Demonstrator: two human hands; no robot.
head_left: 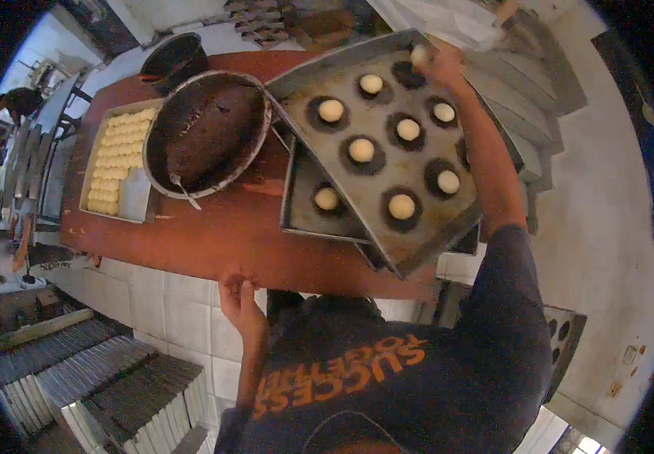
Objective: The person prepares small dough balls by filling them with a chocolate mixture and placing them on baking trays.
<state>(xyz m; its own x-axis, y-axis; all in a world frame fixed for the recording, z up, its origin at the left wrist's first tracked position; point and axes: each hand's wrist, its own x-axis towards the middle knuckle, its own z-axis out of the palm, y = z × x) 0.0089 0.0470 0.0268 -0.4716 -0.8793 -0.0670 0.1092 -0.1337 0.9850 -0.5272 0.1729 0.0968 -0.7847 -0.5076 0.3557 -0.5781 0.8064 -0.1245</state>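
My right hand (442,66) reaches over the far right corner of the upper baking tray (319,163). Its blurred fingers close on a pale dough ball (419,55), beside a dark round spot on the metal. Several more dough balls (361,150) sit apart on this tray, each on a dark round spot. My left hand (242,301) hangs at the table's front edge, fingers curled and smeared reddish brown; what they hold, if anything, is unclear. Left of the trays stands a big round basin (264,121) of dark brown filling, with a spoon (184,191) at its near rim.
A tray (149,206) with rows of small dough pieces lies at the left of the red-brown table (213,246). Under the upper tray, another tray (308,225) sticks out. A black bucket (175,60) stands behind the basin. Stacked trays (107,371) fill the lower left; a person (1,246) is beyond.
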